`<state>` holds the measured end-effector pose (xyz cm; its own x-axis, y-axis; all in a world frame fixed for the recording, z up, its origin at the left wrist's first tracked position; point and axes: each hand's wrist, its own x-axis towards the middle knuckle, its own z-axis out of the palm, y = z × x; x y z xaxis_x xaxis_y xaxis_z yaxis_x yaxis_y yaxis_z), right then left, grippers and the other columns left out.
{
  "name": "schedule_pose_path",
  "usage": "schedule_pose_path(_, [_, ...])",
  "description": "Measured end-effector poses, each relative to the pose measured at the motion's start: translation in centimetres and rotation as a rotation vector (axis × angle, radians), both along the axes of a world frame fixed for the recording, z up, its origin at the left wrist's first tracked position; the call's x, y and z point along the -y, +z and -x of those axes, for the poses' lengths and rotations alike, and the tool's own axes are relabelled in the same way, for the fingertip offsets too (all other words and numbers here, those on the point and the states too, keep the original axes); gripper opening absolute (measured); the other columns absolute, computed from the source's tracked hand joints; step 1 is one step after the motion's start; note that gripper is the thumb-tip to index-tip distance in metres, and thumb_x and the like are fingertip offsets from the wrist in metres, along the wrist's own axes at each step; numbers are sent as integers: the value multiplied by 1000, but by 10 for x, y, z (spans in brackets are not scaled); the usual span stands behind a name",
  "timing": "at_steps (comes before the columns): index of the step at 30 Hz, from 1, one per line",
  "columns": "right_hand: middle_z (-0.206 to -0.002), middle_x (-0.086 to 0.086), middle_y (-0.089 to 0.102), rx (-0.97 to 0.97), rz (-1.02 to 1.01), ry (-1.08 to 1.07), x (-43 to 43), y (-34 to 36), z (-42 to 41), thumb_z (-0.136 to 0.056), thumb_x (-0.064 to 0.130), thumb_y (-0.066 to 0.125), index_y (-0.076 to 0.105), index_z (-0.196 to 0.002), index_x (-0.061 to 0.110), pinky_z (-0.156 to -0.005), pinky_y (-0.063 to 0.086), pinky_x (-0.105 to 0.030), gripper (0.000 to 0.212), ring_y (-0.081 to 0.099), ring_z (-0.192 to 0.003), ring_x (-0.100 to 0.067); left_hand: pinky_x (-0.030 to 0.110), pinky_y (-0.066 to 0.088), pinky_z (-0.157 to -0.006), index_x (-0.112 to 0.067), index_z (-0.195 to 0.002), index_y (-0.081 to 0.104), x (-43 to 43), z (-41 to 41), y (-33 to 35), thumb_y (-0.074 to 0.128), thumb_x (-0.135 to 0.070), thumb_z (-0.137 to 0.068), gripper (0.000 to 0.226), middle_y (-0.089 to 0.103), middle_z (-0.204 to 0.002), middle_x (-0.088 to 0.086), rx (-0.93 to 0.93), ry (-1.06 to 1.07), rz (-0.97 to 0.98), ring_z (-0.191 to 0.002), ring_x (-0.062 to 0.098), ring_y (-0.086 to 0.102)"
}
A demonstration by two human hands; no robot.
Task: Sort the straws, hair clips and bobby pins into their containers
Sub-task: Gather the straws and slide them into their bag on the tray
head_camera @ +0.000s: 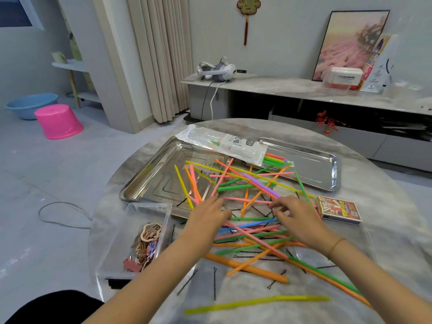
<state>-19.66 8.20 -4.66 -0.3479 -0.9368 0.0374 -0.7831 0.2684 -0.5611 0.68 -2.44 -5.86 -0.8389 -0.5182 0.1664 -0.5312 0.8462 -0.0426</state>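
Several coloured straws (247,232) lie criss-crossed over the round grey table (385,183), some reaching onto a large steel tray (145,183). Black bobby pins (214,282) are scattered among and in front of them. A clear plastic box (117,251) at the left holds several hair clips (146,246). My left hand (207,213) hovers over the pile's left side with fingers pointing down; whether it holds anything I cannot tell. My right hand (294,215) reaches over the middle, fingertips curled toward a pink straw (247,200).
A second steel tray (327,174) sits at the back right, with a plastic straw bag (224,143) lying across both trays. A small printed box (339,209) rests right of the pile. Beyond the table are a low cabinet (304,87), a pink stool (58,121) and a floor cable (63,216).
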Motion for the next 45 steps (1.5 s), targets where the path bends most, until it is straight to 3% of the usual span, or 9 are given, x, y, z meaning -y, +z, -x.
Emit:
schedule_pose_path(7, [-101,4,66,6,-86,125,2,7,-5,-91,15,57,70,-102,21,-78,44,-18,18,58,-91,-9,17,34,-38,-24,-54,66,-5,3,-17,93,-14,-16,47,52,-46,-9,51,-93,-11,-46,12,53])
schedule_pose_path(12, [-96,7,66,3,-101,169,0,12,-7,-93,18,54,70,-102,21,-78,47,-22,19,60,-89,-11,19,22,-37,-22,-68,68,-4,0,-12,83,6,-12,65,53,-53,-8,-87,-15,-5,-45,12,52])
schedule_pose_path(18, [-93,-4,68,-23,-42,-25,-8,27,24,-95,12,46,67,-98,27,-67,51,-35,26,65,-77,-25,29,48,-38,-19,-95,69,-3,-2,-4,70,24,-27,80,64,-67,-3,-208,5,-11,-57,20,62])
schedule_pose_path(21, [-93,-9,68,-72,-115,-19,-11,31,39,-97,14,42,65,-99,26,-62,47,-34,27,59,-65,-24,32,51,-57,-23,-121,59,-13,0,8,61,24,-54,82,67,-90,0,-188,-22,-135,-82,23,66])
schedule_pose_path(24, [-107,-10,65,-72,-200,4,-12,33,41,-91,4,37,64,-109,22,-76,51,-38,37,62,-87,-27,25,47,-76,-35,-139,38,-23,3,4,51,4,-84,69,63,-115,-7,-100,-60,-244,-105,14,60])
schedule_pose_path(28, [-115,5,62,-46,-212,169,-11,38,27,-89,10,51,62,-120,23,-86,43,-19,35,57,-107,-12,15,39,-61,-34,-130,49,-34,10,-9,49,-18,-96,38,62,-89,-7,-182,-84,-418,-79,7,56])
schedule_pose_path(34, [-76,11,70,39,-247,423,-6,23,3,-88,29,64,72,-106,30,-71,49,-19,20,61,-72,-3,15,42,-66,-23,-99,55,-38,19,-8,50,-18,-97,8,65,-77,-10,-454,-9,-949,-69,2,57])
schedule_pose_path(38, [-58,13,63,60,-192,355,-2,22,19,-91,22,61,74,-90,27,-53,37,-12,14,52,-54,0,9,41,-59,-19,-87,56,-27,11,0,58,-13,-92,8,57,-78,-9,-471,53,-888,-67,6,54])
schedule_pose_path(45, [-68,8,64,-11,-255,365,-4,15,23,-92,30,58,71,-91,27,-59,36,-14,14,54,-60,0,11,46,-63,-14,-82,71,-16,4,-3,70,-13,-82,1,65,-73,-5,-463,61,-806,-68,6,60])
